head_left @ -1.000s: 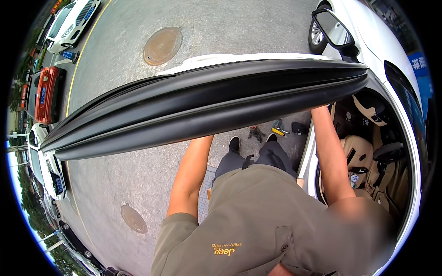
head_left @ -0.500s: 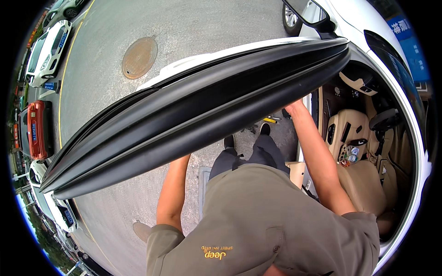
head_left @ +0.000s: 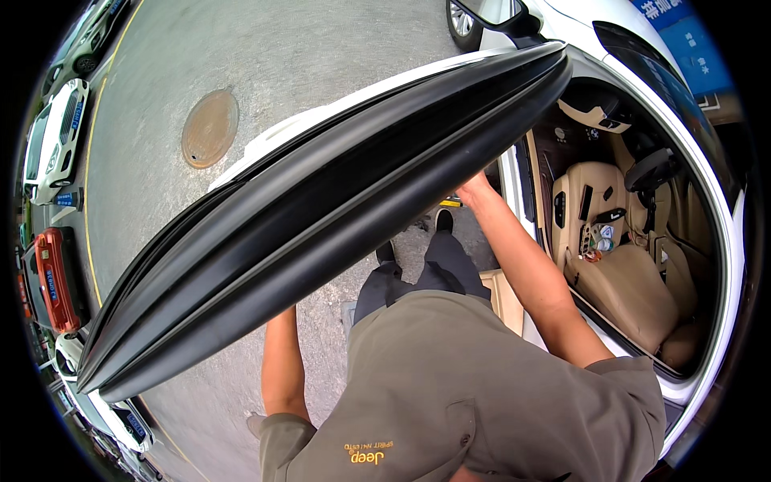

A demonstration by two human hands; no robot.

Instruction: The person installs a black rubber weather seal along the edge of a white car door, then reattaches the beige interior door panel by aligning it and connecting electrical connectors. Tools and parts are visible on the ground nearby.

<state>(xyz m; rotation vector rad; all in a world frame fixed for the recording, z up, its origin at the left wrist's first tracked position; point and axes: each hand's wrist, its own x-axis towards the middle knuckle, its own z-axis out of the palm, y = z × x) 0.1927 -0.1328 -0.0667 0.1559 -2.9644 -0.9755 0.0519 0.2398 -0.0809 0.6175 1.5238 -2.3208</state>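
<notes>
The open white car door (head_left: 377, 173) stretches diagonally across the view, seen from above with its black-trimmed upper edge towards me. My right hand (head_left: 474, 189) is against the inner side of the door; its fingers are hidden beneath the edge. From the lower left my left forearm (head_left: 283, 361) reaches under the door, which covers that hand entirely. What either hand grips or touches cannot be made out.
Right of me, the white car's doorway shows a beige driver's seat (head_left: 630, 293) and a dark steering wheel (head_left: 650, 170). A yellow tool (head_left: 450, 203) lies near my feet. Parked white and red cars (head_left: 56, 277) line the left. A round manhole cover (head_left: 210, 128) lies beyond the door.
The surroundings have shifted left in view, the left side also sinking lower. Both arms remain under the door, and the door hides more of the yellow tool.
</notes>
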